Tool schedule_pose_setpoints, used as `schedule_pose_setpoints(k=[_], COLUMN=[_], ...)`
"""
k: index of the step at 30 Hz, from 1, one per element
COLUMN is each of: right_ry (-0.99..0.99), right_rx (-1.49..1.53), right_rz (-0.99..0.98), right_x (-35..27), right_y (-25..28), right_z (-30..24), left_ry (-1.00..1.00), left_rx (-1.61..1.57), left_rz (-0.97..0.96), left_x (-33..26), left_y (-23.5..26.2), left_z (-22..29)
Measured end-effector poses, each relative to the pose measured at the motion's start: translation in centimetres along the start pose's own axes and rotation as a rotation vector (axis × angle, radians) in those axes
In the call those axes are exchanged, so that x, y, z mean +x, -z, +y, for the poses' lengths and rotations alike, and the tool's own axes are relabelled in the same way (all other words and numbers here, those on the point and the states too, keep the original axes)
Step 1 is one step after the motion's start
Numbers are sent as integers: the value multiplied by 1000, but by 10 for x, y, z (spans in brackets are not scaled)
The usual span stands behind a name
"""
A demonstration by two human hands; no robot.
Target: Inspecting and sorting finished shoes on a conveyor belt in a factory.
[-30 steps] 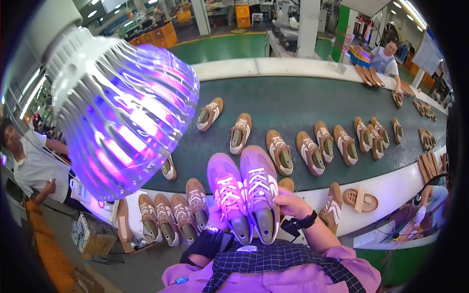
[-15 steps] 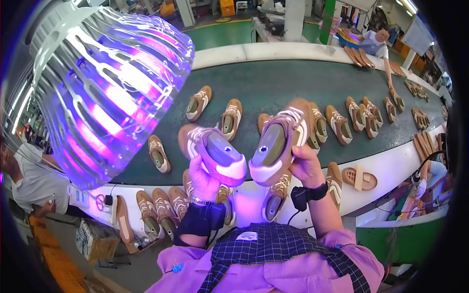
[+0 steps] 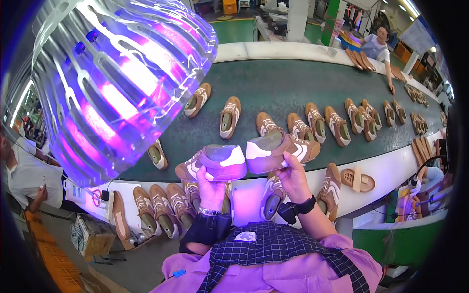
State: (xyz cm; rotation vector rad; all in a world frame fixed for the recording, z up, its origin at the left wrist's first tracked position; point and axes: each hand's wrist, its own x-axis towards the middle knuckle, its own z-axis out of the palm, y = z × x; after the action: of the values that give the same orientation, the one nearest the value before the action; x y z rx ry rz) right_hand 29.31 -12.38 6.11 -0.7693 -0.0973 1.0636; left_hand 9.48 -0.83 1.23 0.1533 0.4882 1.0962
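Tan sneakers, left shoe [image 3: 212,163] gripped by left hand [image 3: 211,188], right shoe [image 3: 282,151] by right hand [image 3: 293,178], fingertips hidden.

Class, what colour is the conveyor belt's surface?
Dark green; the conveyor belt shows best in the head view.

Shoe factory, assembly line: long dark conveyor belt [image 3: 293,83] carrying rows of tan sneakers [image 3: 229,117]; more pairs on near white ledge [image 3: 386,171]; another worker [image 3: 378,44] far right; purple inspection lamp [image 3: 117,83] near left.
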Motion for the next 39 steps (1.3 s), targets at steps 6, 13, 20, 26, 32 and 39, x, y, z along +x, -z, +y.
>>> schedule_pose_setpoints(k=[6, 13, 20, 26, 32, 39], right_ry=[17, 7, 1, 16, 26, 32], right_rx=[-13, 0, 3, -13, -16, -17], right_rz=[23, 14, 23, 45, 24, 49], right_x=[-1, 1, 1, 1, 0, 1], right_y=[2, 7, 5, 4, 4, 2], right_z=[0, 2, 3, 8, 9, 11], left_ry=[-34, -24, -5, -16, -20, 13], left_rx=[24, 18, 18, 13, 14, 11], left_rz=[-8, 3, 0, 16, 38, 45], left_x=[0, 2, 5, 5, 6, 8], left_y=[-8, -12, -9, -13, -11, -7], left_z=[-1, -1, -2, -2, -1, -2])
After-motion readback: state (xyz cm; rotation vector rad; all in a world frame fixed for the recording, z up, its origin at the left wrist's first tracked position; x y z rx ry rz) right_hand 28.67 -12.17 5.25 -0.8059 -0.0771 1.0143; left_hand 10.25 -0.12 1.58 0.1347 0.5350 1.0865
